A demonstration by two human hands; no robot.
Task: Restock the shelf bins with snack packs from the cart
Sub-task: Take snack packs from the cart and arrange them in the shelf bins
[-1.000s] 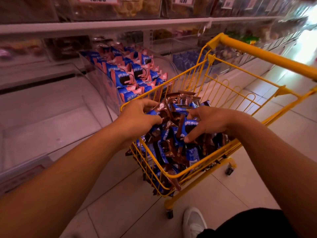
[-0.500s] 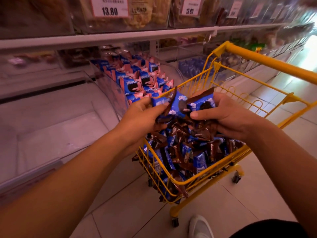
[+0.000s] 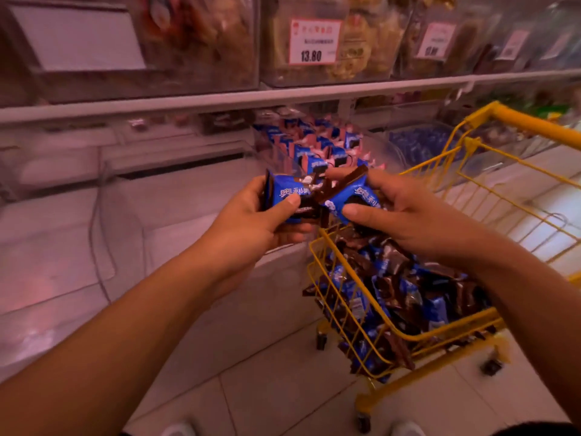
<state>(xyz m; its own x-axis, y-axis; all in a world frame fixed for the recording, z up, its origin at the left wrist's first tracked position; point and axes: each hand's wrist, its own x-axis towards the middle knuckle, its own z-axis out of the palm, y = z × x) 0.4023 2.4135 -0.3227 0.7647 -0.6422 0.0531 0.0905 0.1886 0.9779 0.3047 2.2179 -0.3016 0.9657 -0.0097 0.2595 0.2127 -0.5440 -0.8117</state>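
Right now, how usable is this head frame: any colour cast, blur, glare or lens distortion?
Head view: pinkish cast over the shelving; wide-angle bend in the shelf edge; upper bins and far aisle blurred; glare at the right edge; the snack packs in the left hand and right hand stay fairly sharp, and the price tag reads 13.80.

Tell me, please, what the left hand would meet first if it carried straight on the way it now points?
Probably the clear bin of blue and pink snack packs just beyond the left hand, which grips blue packs; depth is hard to judge.
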